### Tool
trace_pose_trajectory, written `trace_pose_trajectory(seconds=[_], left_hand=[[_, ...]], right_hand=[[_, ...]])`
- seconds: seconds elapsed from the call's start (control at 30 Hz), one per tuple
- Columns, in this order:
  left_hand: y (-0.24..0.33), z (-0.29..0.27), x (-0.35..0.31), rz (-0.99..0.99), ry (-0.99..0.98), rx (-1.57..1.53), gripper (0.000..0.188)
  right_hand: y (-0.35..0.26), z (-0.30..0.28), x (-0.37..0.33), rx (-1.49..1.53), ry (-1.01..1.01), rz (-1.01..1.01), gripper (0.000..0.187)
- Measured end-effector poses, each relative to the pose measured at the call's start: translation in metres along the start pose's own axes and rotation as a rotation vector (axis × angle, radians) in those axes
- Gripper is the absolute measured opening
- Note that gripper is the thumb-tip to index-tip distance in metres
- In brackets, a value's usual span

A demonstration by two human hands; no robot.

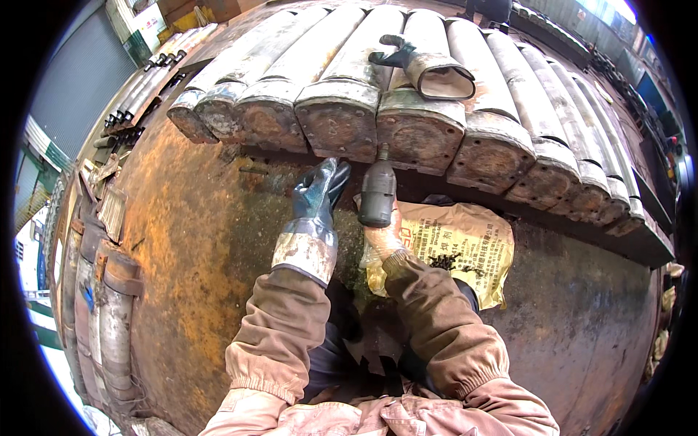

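My right hand [385, 231] is bare and wrapped from below round a dark, bottle-shaped hand tool [378, 195], perhaps a grinder. The tool's narrow tip points away from me, at the lower edge of a rusty end plate [420, 138] on one of the metal cylinders. My left hand [320, 190] wears a dark blue-green coated glove with a soiled pale cuff. Its fingers point forward, loosely bent and partly apart, just below the neighbouring end plate [337, 122]; whether they touch it I cannot tell. Nothing shows in them.
Several grey cylinders [356, 43] lie side by side across the far side. An unworn glove [425, 69] rests on them. A yellow paper sack [472, 240] with black scraps [445, 260] lies beside my right forearm on the rusty metal surface [182, 254]. More cylinders [116, 327] stand at the left.
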State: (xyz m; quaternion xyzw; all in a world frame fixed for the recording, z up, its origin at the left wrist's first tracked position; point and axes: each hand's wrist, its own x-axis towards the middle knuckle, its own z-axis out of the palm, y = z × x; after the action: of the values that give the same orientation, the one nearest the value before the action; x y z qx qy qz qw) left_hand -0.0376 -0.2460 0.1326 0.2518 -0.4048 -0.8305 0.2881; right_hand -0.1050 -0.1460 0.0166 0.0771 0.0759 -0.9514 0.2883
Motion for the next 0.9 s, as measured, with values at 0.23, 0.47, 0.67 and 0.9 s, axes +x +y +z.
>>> trace_pose_trajectory(seconds=[0.23,0.47,0.67,0.9], left_hand=[[0.003,-0.002,0.002,-0.005,-0.005,-0.032,0.042],[0.003,-0.005,0.010,0.010,-0.004,-0.123,0.042],[0.000,-0.012,0.019,0.025,-0.002,-0.145,0.045],[0.004,-0.005,0.009,0.002,0.001,-0.130,0.046]], right_hand=[[0.018,0.027,-0.028,-1.373,0.165,-0.231,0.029],[0.008,-0.025,0.005,-1.483,0.026,-0.499,0.030],[-0.006,-0.025,0.003,-0.813,-0.120,-0.243,0.032],[0.009,-0.048,0.021,-1.020,-0.130,-0.365,0.035]])
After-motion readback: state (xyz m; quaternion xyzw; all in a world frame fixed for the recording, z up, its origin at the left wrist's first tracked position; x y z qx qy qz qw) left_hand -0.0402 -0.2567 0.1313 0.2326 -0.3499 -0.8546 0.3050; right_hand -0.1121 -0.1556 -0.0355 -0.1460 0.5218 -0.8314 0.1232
